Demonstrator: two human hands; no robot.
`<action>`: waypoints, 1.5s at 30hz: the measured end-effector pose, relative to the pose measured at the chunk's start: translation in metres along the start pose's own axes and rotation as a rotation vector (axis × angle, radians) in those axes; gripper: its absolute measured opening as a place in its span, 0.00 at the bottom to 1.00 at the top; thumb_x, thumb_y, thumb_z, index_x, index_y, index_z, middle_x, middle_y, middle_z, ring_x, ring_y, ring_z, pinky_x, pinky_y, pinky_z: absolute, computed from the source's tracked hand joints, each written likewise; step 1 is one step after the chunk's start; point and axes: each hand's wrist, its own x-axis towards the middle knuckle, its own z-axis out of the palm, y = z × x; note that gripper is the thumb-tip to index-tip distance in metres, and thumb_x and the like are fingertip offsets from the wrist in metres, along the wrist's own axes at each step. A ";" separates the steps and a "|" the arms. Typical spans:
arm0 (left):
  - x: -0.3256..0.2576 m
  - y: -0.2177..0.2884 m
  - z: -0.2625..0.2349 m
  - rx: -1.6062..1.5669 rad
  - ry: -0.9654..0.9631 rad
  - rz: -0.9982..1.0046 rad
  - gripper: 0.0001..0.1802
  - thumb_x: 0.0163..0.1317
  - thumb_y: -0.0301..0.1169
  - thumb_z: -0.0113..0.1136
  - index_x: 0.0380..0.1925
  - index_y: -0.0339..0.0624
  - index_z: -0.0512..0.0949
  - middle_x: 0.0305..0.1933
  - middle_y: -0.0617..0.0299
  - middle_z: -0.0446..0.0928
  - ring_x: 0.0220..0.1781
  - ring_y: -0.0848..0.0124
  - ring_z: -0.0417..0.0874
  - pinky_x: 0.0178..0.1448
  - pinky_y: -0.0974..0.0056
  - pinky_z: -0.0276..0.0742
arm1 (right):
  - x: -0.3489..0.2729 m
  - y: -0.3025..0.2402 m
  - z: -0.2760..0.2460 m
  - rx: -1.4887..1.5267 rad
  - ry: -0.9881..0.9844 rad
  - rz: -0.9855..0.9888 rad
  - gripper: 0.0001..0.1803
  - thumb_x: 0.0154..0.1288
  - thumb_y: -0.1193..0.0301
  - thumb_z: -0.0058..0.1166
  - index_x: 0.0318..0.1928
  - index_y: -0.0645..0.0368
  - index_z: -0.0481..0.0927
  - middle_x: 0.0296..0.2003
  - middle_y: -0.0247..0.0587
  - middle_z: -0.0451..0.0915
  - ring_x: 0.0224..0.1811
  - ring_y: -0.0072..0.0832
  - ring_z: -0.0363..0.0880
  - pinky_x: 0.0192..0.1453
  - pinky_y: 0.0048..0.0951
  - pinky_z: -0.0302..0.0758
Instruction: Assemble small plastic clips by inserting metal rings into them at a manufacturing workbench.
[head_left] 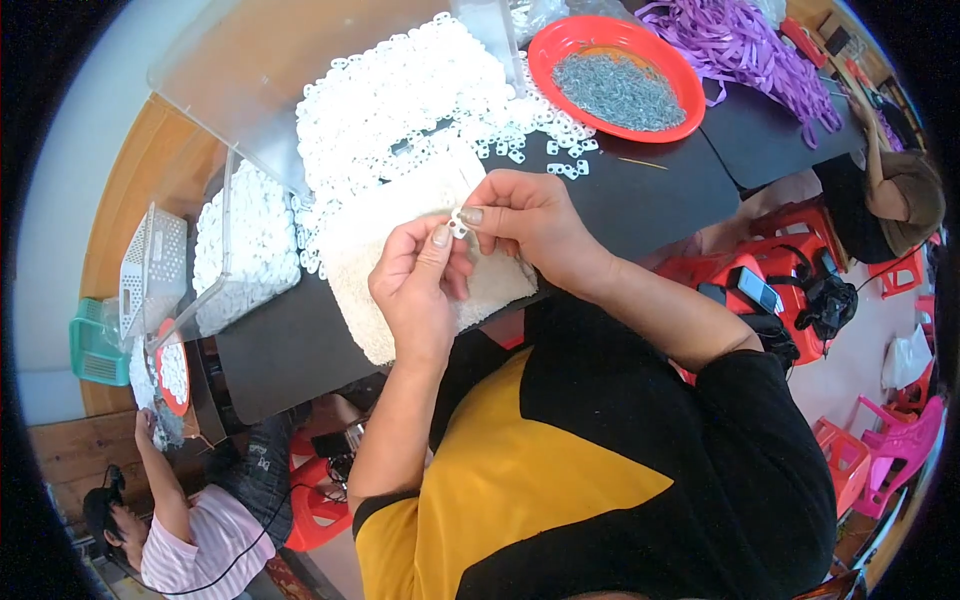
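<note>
Between the fingertips of both hands is a small white plastic piece with dark holes. My left hand pinches it from the lower left, thumb on top. From the upper right, the thumb and forefinger of my right hand close on the same piece. Both hands are over a cream towel laid on the dark table. Just beyond the towel a large heap of similar white pieces spreads out, with several lying loose at its right edge. Whether another small part is between the fingers is hidden.
A red bowl of small metal parts stands far right, near purple straps. On the left is a clear bin of white pieces. One person sits lower left, another far right. A red stool holds a phone.
</note>
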 end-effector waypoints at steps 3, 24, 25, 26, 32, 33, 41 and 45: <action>0.000 0.001 -0.004 0.017 -0.022 0.034 0.07 0.67 0.27 0.55 0.40 0.34 0.78 0.27 0.62 0.78 0.23 0.80 0.72 0.22 0.77 0.64 | -0.001 -0.003 -0.002 -0.040 0.008 -0.007 0.06 0.66 0.71 0.55 0.37 0.62 0.79 0.23 0.27 0.76 0.25 0.11 0.70 0.27 0.15 0.64; -0.008 -0.006 -0.033 0.102 0.010 0.162 0.03 0.63 0.21 0.58 0.37 0.36 0.78 0.30 0.67 0.76 0.25 0.83 0.72 0.26 0.79 0.65 | -0.012 -0.009 -0.054 -1.499 0.053 -0.439 0.06 0.59 0.74 0.57 0.35 0.59 0.74 0.28 0.45 0.75 0.31 0.44 0.77 0.32 0.43 0.72; -0.008 -0.007 -0.034 0.117 0.011 0.171 0.04 0.63 0.20 0.58 0.37 0.35 0.78 0.29 0.67 0.76 0.25 0.82 0.73 0.26 0.78 0.64 | -0.010 -0.010 -0.055 -1.510 0.044 -0.433 0.06 0.59 0.74 0.57 0.35 0.59 0.74 0.28 0.45 0.75 0.31 0.44 0.77 0.32 0.43 0.72; -0.008 -0.007 -0.034 0.132 0.012 0.180 0.05 0.62 0.20 0.58 0.38 0.34 0.78 0.28 0.66 0.76 0.25 0.82 0.73 0.26 0.78 0.64 | -0.009 -0.011 -0.057 -1.515 0.012 -0.390 0.05 0.60 0.73 0.56 0.35 0.59 0.74 0.28 0.45 0.76 0.32 0.44 0.77 0.32 0.43 0.72; -0.009 -0.008 -0.040 0.136 -0.060 0.183 0.04 0.63 0.17 0.56 0.37 0.33 0.75 0.34 0.67 0.73 0.32 0.84 0.70 0.35 0.79 0.66 | -0.010 -0.014 -0.053 -1.549 -0.047 -0.429 0.07 0.58 0.75 0.57 0.36 0.60 0.73 0.28 0.45 0.74 0.31 0.45 0.76 0.32 0.42 0.71; -0.010 -0.006 -0.040 0.125 -0.054 0.184 0.04 0.63 0.17 0.56 0.37 0.33 0.75 0.34 0.67 0.73 0.32 0.84 0.70 0.35 0.79 0.66 | -0.011 -0.016 -0.051 -1.566 -0.051 -0.492 0.08 0.57 0.76 0.58 0.36 0.60 0.73 0.28 0.45 0.73 0.30 0.45 0.75 0.31 0.41 0.71; -0.009 -0.003 -0.038 0.081 -0.086 0.195 0.05 0.61 0.16 0.58 0.36 0.33 0.75 0.35 0.66 0.71 0.32 0.83 0.69 0.37 0.79 0.66 | -0.006 -0.018 -0.048 -1.663 -0.168 -0.543 0.09 0.56 0.76 0.59 0.36 0.59 0.71 0.28 0.44 0.71 0.30 0.44 0.74 0.30 0.41 0.70; -0.009 -0.004 -0.040 0.111 -0.077 0.220 0.04 0.61 0.16 0.58 0.35 0.33 0.75 0.34 0.66 0.71 0.31 0.83 0.67 0.36 0.79 0.65 | 0.000 -0.020 -0.058 -1.593 -0.182 -0.376 0.08 0.58 0.75 0.57 0.36 0.60 0.71 0.28 0.44 0.71 0.30 0.45 0.74 0.31 0.42 0.70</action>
